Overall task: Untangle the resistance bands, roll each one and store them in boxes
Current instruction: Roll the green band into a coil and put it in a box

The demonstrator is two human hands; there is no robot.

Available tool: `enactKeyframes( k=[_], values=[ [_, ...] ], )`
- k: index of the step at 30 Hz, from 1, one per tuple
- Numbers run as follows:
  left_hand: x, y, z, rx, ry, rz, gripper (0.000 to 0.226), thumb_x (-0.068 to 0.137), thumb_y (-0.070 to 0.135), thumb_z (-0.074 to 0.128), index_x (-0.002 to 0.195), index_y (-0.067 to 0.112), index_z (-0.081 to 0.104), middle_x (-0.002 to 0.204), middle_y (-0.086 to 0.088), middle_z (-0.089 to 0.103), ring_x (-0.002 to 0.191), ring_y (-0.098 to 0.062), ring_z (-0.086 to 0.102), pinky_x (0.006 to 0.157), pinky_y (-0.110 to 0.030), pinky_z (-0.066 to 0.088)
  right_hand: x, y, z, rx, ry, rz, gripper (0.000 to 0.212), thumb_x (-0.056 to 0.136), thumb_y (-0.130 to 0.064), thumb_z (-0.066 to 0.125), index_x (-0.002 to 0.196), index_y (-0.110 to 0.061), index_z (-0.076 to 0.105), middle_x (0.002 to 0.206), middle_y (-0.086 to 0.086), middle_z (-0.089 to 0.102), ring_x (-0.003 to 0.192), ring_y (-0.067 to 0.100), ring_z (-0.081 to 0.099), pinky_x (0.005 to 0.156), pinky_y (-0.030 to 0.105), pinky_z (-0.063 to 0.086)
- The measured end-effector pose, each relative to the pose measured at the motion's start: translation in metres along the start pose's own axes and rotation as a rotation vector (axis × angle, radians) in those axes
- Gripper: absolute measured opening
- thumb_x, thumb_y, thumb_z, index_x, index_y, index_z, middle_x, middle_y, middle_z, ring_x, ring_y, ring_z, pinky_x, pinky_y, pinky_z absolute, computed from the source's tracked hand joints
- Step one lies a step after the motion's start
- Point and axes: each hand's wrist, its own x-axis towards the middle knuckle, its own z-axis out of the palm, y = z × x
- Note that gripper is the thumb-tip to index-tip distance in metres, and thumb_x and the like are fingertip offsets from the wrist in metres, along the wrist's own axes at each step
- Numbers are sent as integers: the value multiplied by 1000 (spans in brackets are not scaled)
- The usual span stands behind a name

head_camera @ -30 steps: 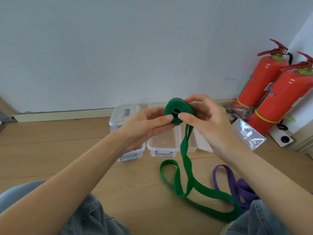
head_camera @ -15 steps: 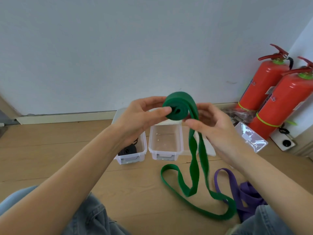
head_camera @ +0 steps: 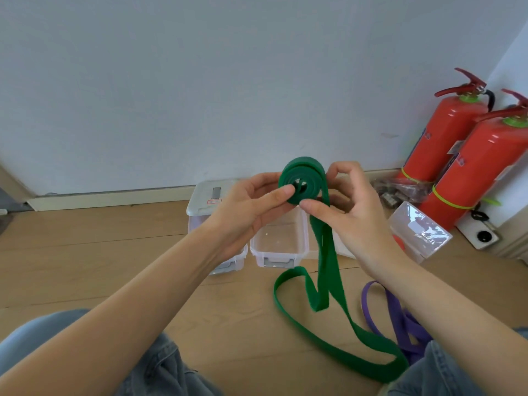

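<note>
A green resistance band (head_camera: 325,270) is partly wound into a roll (head_camera: 303,178) held in the air in front of me. My left hand (head_camera: 251,207) pinches the roll, thumb on its near face. My right hand (head_camera: 351,212) grips the roll's right side and the band leaving it. The loose tail hangs down and loops over the wooden floor. A purple band (head_camera: 397,315) lies in a heap on the floor at the right, partly behind my right forearm and knee. Clear plastic boxes (head_camera: 278,252) stand on the floor behind my hands.
The left box carries a white lid (head_camera: 205,198). A loose clear lid (head_camera: 420,230) lies to the right. Two red fire extinguishers (head_camera: 468,155) stand in the right corner beside a floor socket (head_camera: 483,235). My denim-clad knees (head_camera: 160,367) fill the bottom edge.
The roll has been turned between my hands and has taken up more band. The loose green tail on the floor has shifted and grown shorter.
</note>
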Motion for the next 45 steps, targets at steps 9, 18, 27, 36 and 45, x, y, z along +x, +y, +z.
enactKeyframes(
  k=[9,18,27,36,45],
  values=[
    [-5,8,-8,663,-84,34,41,73,17,77,108,31,61,105,8,67,89,-11,70,77,-16,52,1,-9,-16,-202,-230,-66,31,87,-16,63,111,-35,65,102,-4,60,98,12,58,90,33,48],
    [-4,2,-1,474,142,82,34,71,14,77,101,10,60,105,-5,68,96,-20,67,83,-24,53,3,-4,-7,70,-58,103,26,78,-16,71,97,-21,54,105,3,65,96,12,64,87,27,51],
    [-6,10,-8,801,-134,-25,29,73,13,77,95,28,64,85,20,67,84,1,67,70,-8,48,1,-4,-12,-453,-290,-198,27,78,-12,72,103,-22,69,104,-6,64,97,3,56,89,16,42],
    [-4,21,-11,253,86,91,47,66,26,71,108,8,63,113,-8,67,102,-20,66,91,-28,51,6,-5,-14,172,-71,107,37,68,-25,78,96,-24,54,102,-6,69,99,7,65,74,14,49],
    [-4,5,-6,486,-72,-92,49,78,13,69,125,12,53,122,-1,63,107,-11,63,91,-24,51,4,-5,-23,-119,-137,8,27,73,-17,76,93,-24,60,96,-7,69,93,8,64,84,28,50]
  ],
)
